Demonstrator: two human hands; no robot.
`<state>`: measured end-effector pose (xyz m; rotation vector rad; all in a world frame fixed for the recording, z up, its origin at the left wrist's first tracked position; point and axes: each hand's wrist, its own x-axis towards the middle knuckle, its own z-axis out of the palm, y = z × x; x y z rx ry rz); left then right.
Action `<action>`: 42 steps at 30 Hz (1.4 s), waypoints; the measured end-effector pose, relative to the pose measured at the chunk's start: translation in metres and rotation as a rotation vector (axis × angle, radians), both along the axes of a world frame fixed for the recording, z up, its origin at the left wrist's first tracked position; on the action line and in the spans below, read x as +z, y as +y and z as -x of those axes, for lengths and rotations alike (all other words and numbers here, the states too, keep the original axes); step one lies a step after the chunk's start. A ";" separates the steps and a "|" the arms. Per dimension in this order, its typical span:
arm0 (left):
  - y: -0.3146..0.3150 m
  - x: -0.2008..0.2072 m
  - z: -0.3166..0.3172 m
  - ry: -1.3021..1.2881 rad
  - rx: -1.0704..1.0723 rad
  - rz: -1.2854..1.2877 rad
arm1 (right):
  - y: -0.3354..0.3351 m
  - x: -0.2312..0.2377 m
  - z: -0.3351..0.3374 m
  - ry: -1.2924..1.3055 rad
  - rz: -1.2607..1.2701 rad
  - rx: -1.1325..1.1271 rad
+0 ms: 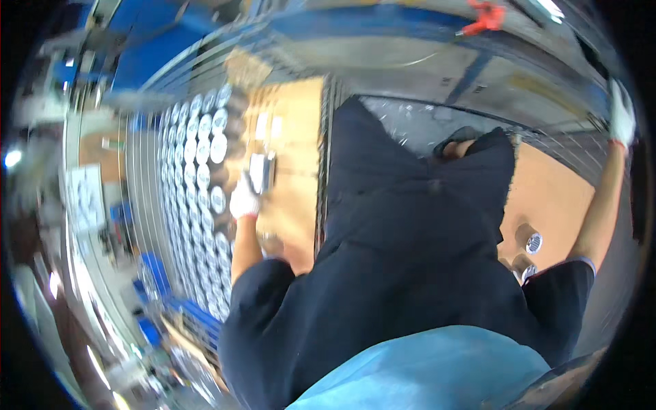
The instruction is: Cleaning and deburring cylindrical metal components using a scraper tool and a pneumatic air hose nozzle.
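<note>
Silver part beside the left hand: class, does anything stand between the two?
Nothing visible does: the left hand seems to touch the silver part at its lower left; blur hides the exact grip.

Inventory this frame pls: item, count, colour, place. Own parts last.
Round-faced metal cylinders: many, uncountable through blur; silver; rows on the left
Boxy-looking part: one; silver-grey; at the left hand
Flat cardboard sheets: two; brown; either side of the person
Short finned metal cylinders: at least two; silver; right sheet
Handheld-looking tool: one; red; top, right of centre
Marked sheet: one; white; far left
Plastic-looking bins: several; blue; lower left
Other background: too blurred to list
Light cloth: one; blue; bottom edge
Clothing: black; centre
Left hand: one; white glove; beside the boxy-looking part
Right hand: one; white glove; upper right edge
</note>
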<state>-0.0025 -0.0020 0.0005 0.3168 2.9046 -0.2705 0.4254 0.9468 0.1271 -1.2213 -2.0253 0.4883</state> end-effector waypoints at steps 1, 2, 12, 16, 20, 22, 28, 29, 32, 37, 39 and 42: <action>-0.008 -0.021 0.010 0.012 0.008 -0.001 | 0.005 0.000 0.012 0.157 0.048 0.040; 0.018 -0.016 -0.009 -0.004 0.015 0.015 | -0.011 0.015 0.018 0.132 0.006 0.001; 0.183 0.105 0.015 0.210 -0.279 -0.306 | -0.015 0.020 0.011 0.089 0.006 -0.045; 0.277 0.163 0.040 0.424 -0.637 -0.746 | -0.022 0.024 0.014 0.102 0.017 -0.051; 0.388 0.220 0.070 0.399 -0.628 -0.702 | -0.020 0.023 0.016 0.145 -0.006 -0.044; 0.434 0.221 0.104 0.405 -0.670 -0.623 | -0.025 0.022 0.019 0.152 -0.043 -0.068; 0.494 0.208 0.160 0.372 -0.585 -0.444 | -0.031 0.020 0.025 0.195 -0.064 -0.064; 0.498 0.206 0.163 0.373 -0.598 -0.445 | -0.031 0.021 0.023 0.187 -0.067 -0.049; 0.500 0.199 0.162 0.339 -0.535 -0.488 | -0.029 0.024 0.021 0.160 -0.029 -0.060; 0.500 0.215 0.154 0.234 -0.542 -0.504 | -0.024 0.020 0.022 0.178 -0.031 -0.024; 0.496 0.227 0.154 0.227 -0.579 -0.569 | -0.024 0.022 0.015 0.198 -0.020 -0.032; 0.455 0.231 0.183 0.291 -0.596 -0.987 | -0.042 0.035 0.016 0.201 -0.107 -0.011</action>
